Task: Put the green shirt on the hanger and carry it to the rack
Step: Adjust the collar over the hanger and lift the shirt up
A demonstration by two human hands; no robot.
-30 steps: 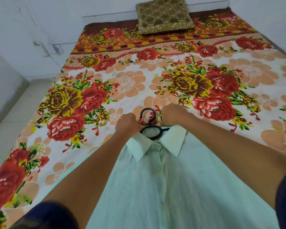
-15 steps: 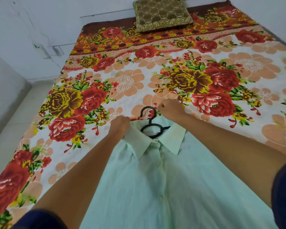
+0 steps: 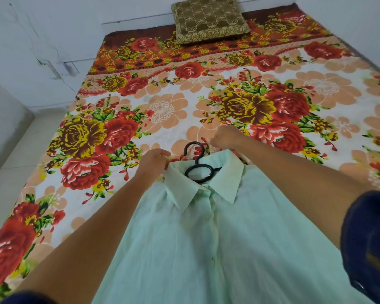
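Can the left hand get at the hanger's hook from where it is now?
Probably yes: the hook sticks out bare above the green shirt's collar, beside the left hand, nothing between them.

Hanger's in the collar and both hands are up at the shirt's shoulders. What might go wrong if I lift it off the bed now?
1. Only the black hanger's hook and neck ring show; its arms are hidden inside the green shirt, so a shoulder may be unseated and slip off.
2. The left hand and right hand hold fabric near the collar, not the hook; the hanger could drop out.
3. The long shirt body may drag over the floral bedsheet.
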